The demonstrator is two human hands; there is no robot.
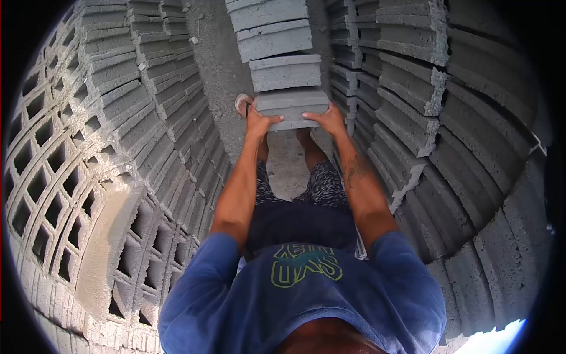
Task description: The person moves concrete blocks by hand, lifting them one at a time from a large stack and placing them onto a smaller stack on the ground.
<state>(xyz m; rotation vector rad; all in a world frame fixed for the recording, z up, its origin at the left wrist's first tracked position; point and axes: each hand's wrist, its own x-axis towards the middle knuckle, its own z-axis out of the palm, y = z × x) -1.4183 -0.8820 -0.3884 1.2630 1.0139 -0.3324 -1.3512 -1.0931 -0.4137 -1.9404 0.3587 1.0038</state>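
Far left of the fingers: lattice blocks [47,147] stacked on edge; cells open, nothing seen inside. Nearer left: solid block stacks [159,88]. Left hand [257,123]: curled tight over the left end of a concrete block [292,106]. Right hand [328,120]: clamped likewise on the right end. Gripped at opposite ends, probably to balance the weight. Beyond the fingertips: row of like blocks [285,72], block in hand at its near end. Right of the fingers: more stacked blocks [436,106].
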